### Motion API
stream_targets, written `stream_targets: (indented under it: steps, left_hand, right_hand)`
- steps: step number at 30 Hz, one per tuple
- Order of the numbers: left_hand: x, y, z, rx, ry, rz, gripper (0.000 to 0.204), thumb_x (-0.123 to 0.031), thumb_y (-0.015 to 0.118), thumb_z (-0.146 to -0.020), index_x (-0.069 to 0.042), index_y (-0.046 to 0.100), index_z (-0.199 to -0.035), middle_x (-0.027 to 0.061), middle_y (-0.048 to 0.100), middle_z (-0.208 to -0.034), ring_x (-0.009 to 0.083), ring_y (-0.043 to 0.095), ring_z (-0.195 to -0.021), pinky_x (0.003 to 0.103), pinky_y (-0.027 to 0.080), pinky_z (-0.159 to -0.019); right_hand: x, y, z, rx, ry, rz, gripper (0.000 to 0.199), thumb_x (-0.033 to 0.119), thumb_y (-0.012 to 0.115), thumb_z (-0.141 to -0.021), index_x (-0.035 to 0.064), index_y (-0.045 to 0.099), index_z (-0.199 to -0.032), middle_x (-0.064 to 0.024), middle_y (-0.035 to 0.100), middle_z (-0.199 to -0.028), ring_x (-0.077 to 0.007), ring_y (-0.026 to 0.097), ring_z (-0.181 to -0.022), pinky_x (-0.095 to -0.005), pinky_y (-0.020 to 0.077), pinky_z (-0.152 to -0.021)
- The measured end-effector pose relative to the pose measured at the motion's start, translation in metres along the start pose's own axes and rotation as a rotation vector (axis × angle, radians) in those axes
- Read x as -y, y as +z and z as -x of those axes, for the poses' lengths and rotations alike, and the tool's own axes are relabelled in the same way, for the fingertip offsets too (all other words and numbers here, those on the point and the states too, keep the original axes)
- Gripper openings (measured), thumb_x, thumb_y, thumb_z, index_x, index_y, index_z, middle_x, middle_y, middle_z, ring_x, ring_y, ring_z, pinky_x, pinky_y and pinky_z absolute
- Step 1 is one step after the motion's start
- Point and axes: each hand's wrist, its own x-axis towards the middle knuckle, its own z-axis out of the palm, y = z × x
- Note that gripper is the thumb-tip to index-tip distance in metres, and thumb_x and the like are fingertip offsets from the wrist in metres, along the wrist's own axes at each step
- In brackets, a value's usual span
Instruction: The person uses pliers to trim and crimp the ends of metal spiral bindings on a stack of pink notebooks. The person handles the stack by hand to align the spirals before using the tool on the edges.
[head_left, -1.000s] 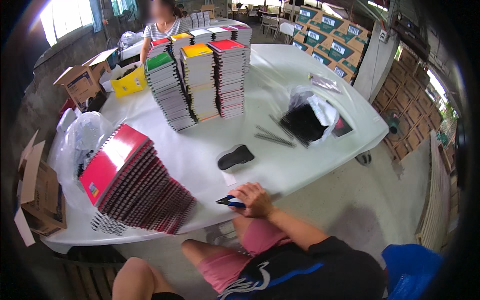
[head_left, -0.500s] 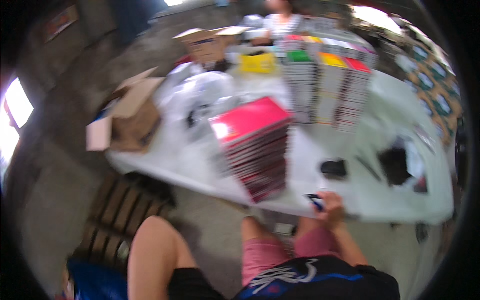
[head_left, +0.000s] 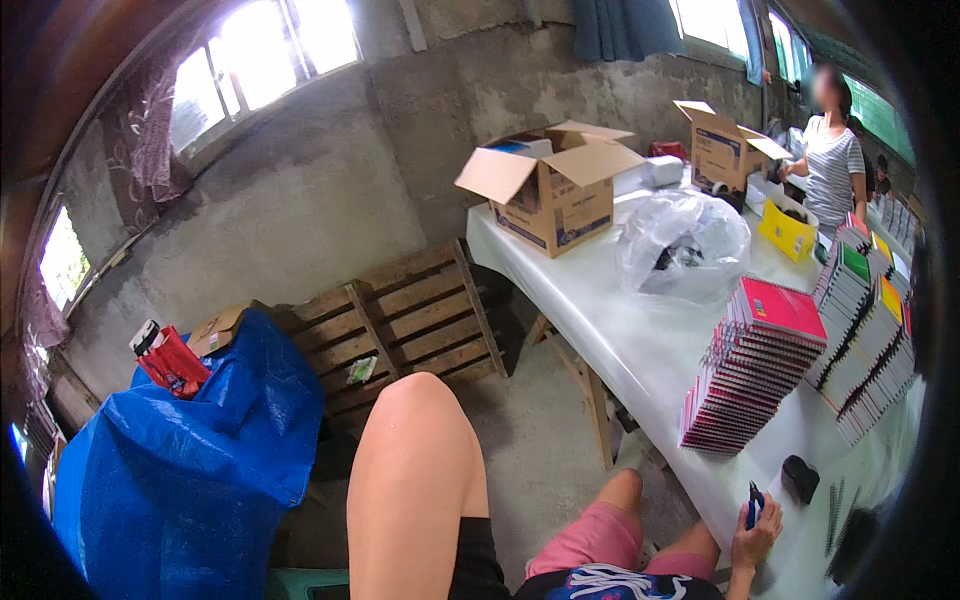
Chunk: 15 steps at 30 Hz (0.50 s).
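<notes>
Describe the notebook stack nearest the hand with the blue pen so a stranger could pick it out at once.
Start at the long white table on the right. Past the right hand gripping a blue pen at its near edge, the leaning stack of spiral notebooks stands alone. Only it has a pink-red cover on top; the taller stacks behind show green, yellow and red.

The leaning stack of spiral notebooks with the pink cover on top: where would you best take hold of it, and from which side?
Grip the stack of spiral notebooks at its two long sides, low down, coming from the table's near edge. It fans out towards its base, so a grip on the pink top alone would probably spill it.
</notes>
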Motion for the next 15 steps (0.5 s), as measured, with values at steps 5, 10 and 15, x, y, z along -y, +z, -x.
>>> stream_targets:
  steps: [5,10,15]
  left_hand:
    - [-0.022,-0.001,-0.008,0.005,0.015,-0.036,0.042,-0.031,0.051,-0.09,-0.001,0.048,-0.119,0.0111,0.051,-0.127,0.0236,0.045,-0.118,0.044,0.033,-0.098]
    - [-0.024,0.004,-0.01,0.006,0.014,-0.054,0.044,-0.032,0.051,-0.089,-0.001,0.047,-0.12,0.0114,0.05,-0.128,0.0241,0.044,-0.119,0.044,0.032,-0.098]
    - [-0.031,0.013,-0.013,0.013,0.036,-0.061,0.046,-0.033,0.052,-0.089,-0.001,0.047,-0.122,0.0117,0.049,-0.128,0.0245,0.043,-0.119,0.045,0.031,-0.098]
  right_hand:
    - [-0.002,0.002,0.002,-0.021,-0.025,-0.015,0.037,0.022,0.059,-0.082,0.0038,0.05,-0.113,-0.0146,0.053,-0.104,-0.0342,0.05,-0.101,-0.0436,0.0377,-0.087]
    - [-0.008,0.003,0.004,-0.008,-0.014,-0.002,0.037,0.022,0.059,-0.082,0.0034,0.05,-0.113,-0.0149,0.053,-0.104,-0.0342,0.05,-0.101,-0.0433,0.0378,-0.088]
    - [-0.009,0.003,0.005,-0.003,-0.021,-0.021,0.039,0.024,0.06,-0.081,0.0041,0.05,-0.113,-0.0138,0.053,-0.104,-0.0328,0.049,-0.101,-0.0431,0.0371,-0.088]
